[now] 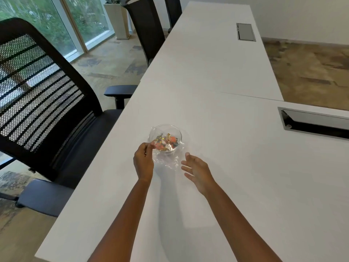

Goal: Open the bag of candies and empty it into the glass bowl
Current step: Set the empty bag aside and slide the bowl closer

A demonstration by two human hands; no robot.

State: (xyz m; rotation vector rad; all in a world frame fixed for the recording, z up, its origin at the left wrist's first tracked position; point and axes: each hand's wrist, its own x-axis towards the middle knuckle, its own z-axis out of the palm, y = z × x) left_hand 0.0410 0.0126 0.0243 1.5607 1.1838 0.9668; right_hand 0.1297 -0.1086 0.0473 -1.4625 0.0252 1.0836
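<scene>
- The left hand (144, 161) is raised just above the white table (217, 167), its forearm running up from the near edge and leaning slightly to the right.
- Its thumb and fingertips are pinched together on the clear plastic bag (167, 157), gripping one edge of it at the near-left rim of the glass bowl (164, 138).
- The back of the left hand faces the camera and the wrist is almost straight.
- The right hand (197, 172) hovers to the right of the bag and near the bowl, with its palm turned toward the left and its fingers spread and loosely curved.
- The right hand holds nothing; whether a fingertip brushes the plastic cannot be told.
- The right forearm reaches in from the near right, angled up and to the left toward the bowl.
- The bag hangs crumpled from the left hand, draped across the near side of the bowl and trailing down onto the table between the two hands.
- The candies (167, 142), in orange, gold and dark wrappers, lie heaped within the bowl; whether some of them are inside the bag is hard to tell through the clear plastic.
- The bowl stands upright on the table, close to its left edge.
- A black mesh office chair (43, 95) stands to the left of the table, beside the bowl.
- A metal cable hatch (317, 121) is set into the table on the far right, well apart from the hands.
</scene>
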